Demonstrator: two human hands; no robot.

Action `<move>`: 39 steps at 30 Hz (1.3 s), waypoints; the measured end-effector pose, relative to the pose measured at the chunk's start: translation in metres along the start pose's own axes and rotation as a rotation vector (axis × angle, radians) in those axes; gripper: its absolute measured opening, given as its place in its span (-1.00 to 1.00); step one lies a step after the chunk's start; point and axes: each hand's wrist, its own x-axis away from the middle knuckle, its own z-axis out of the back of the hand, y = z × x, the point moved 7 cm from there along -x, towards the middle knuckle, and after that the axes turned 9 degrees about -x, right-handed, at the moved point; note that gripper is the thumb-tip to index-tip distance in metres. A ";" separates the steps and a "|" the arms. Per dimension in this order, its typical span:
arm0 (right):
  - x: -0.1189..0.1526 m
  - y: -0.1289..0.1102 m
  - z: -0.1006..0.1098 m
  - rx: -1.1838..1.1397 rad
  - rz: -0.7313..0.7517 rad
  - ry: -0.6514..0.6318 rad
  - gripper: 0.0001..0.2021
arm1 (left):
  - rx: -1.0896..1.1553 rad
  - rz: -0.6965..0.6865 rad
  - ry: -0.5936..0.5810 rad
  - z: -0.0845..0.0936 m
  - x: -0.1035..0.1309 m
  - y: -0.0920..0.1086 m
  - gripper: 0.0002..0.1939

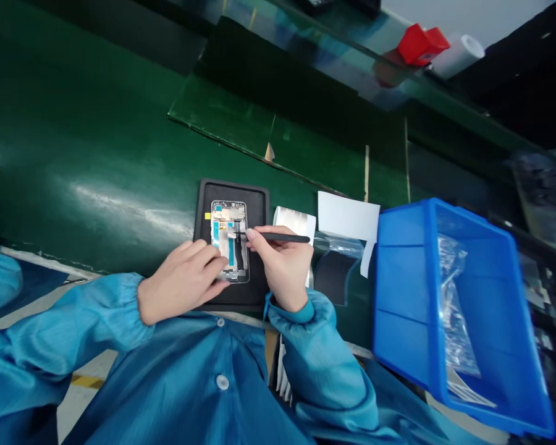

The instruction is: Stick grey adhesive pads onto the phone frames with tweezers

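An opened phone body (230, 242) with exposed inner parts lies on a black tray (258, 204). Black tweezers (285, 237) are held in my right hand (283, 264), pinched between thumb and fingers, with their tips over the middle of the phone. My left hand (185, 278) rests at the phone's lower left edge, its fingers bent and the fingertips on or just beside the frame. Whether it grips anything small is hard to tell. A yellow tab (207, 216) sticks out at the phone's upper left side.
Right of the tray lie a sheet of silvery labels (296, 219), white paper (347, 213) and a dark film piece (334, 277). A blue bin (403, 296) with clear plastic bags stands farther right. Behind are a raised green board (315, 148), a red object (421, 44) and a white roll (461, 57).
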 end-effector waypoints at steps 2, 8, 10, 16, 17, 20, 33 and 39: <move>-0.004 0.003 -0.006 -0.006 -0.028 -0.021 -0.75 | -0.022 0.093 0.044 0.002 -0.002 -0.016 -0.72; -0.012 0.011 -0.016 -0.017 -0.052 -0.049 -0.75 | -0.041 0.251 0.068 -0.009 -0.008 -0.042 -0.59; -0.013 0.013 -0.016 -0.006 -0.059 -0.051 -0.75 | -0.009 0.276 0.080 -0.012 -0.008 -0.043 -0.56; -0.014 0.014 -0.016 0.015 -0.060 -0.056 -0.75 | -0.022 0.271 0.075 -0.012 -0.009 -0.040 -0.56; -0.014 0.013 -0.017 0.021 -0.059 -0.058 -0.76 | -0.030 0.268 0.077 -0.011 -0.009 -0.039 -0.57; -0.013 0.011 -0.017 0.036 -0.056 -0.059 -0.78 | -0.043 0.257 0.087 -0.010 -0.009 -0.038 -0.57; -0.013 0.014 -0.017 0.010 -0.059 -0.060 -0.81 | -0.074 0.257 0.086 -0.010 -0.009 -0.038 -0.57; -0.013 0.014 -0.016 0.033 -0.044 -0.064 -0.81 | -0.085 0.247 0.100 -0.010 -0.009 -0.038 -0.57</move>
